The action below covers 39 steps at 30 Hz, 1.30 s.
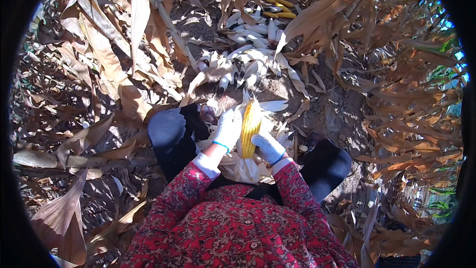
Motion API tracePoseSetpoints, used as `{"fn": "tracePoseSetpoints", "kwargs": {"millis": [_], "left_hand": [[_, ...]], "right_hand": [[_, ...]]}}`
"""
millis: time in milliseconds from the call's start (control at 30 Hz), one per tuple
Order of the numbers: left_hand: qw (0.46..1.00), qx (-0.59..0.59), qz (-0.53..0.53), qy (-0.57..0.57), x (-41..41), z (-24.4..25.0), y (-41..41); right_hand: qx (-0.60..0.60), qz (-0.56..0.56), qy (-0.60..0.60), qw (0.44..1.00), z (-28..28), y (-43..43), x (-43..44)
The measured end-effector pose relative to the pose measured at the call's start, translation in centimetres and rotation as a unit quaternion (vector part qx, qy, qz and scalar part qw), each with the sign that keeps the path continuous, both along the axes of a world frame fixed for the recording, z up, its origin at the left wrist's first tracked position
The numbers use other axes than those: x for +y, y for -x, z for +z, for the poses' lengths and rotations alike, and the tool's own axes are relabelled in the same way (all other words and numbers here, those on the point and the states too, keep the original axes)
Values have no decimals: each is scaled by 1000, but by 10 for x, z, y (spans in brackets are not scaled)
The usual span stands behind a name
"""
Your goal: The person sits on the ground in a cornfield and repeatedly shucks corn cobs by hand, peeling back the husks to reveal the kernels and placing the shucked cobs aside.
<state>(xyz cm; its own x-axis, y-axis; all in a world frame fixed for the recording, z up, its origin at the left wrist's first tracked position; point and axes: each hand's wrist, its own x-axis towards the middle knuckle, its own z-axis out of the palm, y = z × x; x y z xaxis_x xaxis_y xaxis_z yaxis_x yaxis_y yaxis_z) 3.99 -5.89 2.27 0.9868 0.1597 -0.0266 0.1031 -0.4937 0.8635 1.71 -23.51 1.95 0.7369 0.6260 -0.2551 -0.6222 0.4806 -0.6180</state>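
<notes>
A yellow ear of corn [250,130] stands between my gloved hands, its kernels bare and its pale husk [248,169] peeled down around the lower end. My right hand [268,147], in a white knit glove with a blue cuff edge, grips the ear from the right, thumb across the kernels. On the other side my left hand [228,128], gloved alike, is at the upper left of the ear by some pale husk leaves; its fingertips are partly hidden, and whether it pinches a husk cannot be told. More husk leaves [273,106] spread behind the ear.
Beyond my feet lie a pile of pale husked-on ears [256,31] and several bare yellow ears [284,3]. Loose husks [245,63] cover the soil in front. Dry corn stalks and leaves [108,52] crowd the left; more dry leaves [405,119] hang at right. My bent knees flank the work.
</notes>
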Motion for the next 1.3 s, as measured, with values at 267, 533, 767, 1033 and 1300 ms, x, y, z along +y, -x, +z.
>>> {"fn": "tracePoseSetpoints", "kwargs": {"millis": [267,533,767,1033,1300], "left_hand": [[991,-45,39,-120,5,-5,5],[991,-34,56,114,6,56,30],[978,-97,178,-48,2,13,27],[936,-167,207,229,-5,45,26],[940,-43,271,-202,66,-57,67]], "right_hand": [[-260,-40,265,928,27,-18,37],[-327,199,248,890,47,-38,25],[-286,128,214,925,2,-29,29],[-193,9,207,959,21,-49,9],[-100,-164,148,970,10,-93,-23]]}}
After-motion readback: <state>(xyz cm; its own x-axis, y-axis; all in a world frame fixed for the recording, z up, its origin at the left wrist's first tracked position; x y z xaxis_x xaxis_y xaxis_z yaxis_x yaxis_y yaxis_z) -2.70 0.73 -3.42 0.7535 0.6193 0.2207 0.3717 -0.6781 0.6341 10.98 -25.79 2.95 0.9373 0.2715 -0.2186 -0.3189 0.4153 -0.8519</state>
